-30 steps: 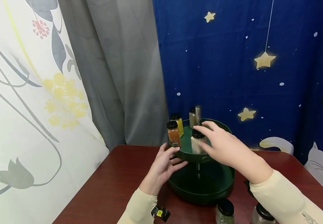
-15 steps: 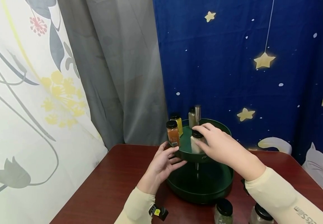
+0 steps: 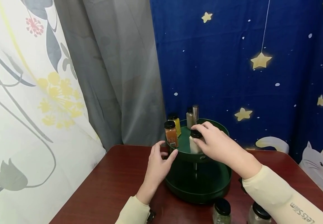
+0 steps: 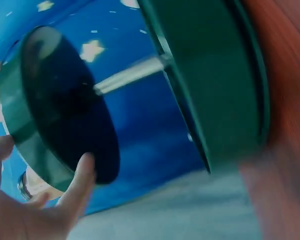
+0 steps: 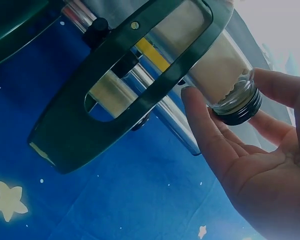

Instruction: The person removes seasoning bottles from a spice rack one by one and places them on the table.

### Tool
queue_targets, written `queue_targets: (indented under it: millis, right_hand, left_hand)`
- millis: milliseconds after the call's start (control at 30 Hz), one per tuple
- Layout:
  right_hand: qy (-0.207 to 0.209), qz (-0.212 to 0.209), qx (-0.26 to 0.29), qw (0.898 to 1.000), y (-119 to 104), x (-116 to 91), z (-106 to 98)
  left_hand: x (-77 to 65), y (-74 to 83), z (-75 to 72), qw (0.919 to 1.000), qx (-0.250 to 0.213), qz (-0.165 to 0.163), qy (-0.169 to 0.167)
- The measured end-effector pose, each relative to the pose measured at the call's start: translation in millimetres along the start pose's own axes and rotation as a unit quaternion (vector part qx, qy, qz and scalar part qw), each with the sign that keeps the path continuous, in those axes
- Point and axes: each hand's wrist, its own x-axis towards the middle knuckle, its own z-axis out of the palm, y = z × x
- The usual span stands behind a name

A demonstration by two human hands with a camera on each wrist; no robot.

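Note:
A two-tier green turntable (image 3: 196, 194) stands on the table. On its upper tray (image 3: 186, 149) sits a glass spice jar (image 3: 194, 145) of pale powder with a black lid. My right hand (image 3: 221, 144) holds that jar round its neck and lid; in the right wrist view the fingers and thumb of this hand (image 5: 270, 145) are on either side of the lid. My left hand (image 3: 158, 165) is beside the upper tray's left rim, thumb and fingers spread, holding nothing. An orange spice jar (image 3: 171, 135) and a yellow one (image 3: 177, 126) stand near it on that tray.
A greyish jar (image 3: 189, 119) stands by the turntable's metal post (image 3: 195, 115). Two more black-lidded jars, one green (image 3: 222, 213) and one pale (image 3: 257, 214), are at the front of the red-brown table (image 3: 108, 183). Curtains hang behind.
My left hand has come away from under the upper tray's rim and shifted a little left. The right hand's fingers have closed in on the pale jar, which stays on the tray.

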Motion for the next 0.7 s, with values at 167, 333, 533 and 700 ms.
queue_targets:
  millis: [167, 333, 533, 700]
  right_hand:
    - [0.004, -0.003, -0.003, 1.0, -1, -1, -1]
    - [-0.001, 0.0, 0.0, 1.0, -1, -2, 1]
    - [0.004, -0.002, 0.002, 1.0, -1, 0, 0]
    - [0.008, 0.005, 0.015, 1.0, 2, 2, -2]
  left_hand:
    - [-5.6, -9.6, -3.0, 0.965, 0.172, 0.191, 0.053]
    - [-4.6, -18.3, -5.4, 0.9109, 0.259, 0.316, 0.058]
    - [11.0, -25.0, -10.3, 0.8302, 0.341, 0.437, 0.057]
    - [22.4, -33.3, -10.8, 0.8391, 0.3, 0.452, 0.044]
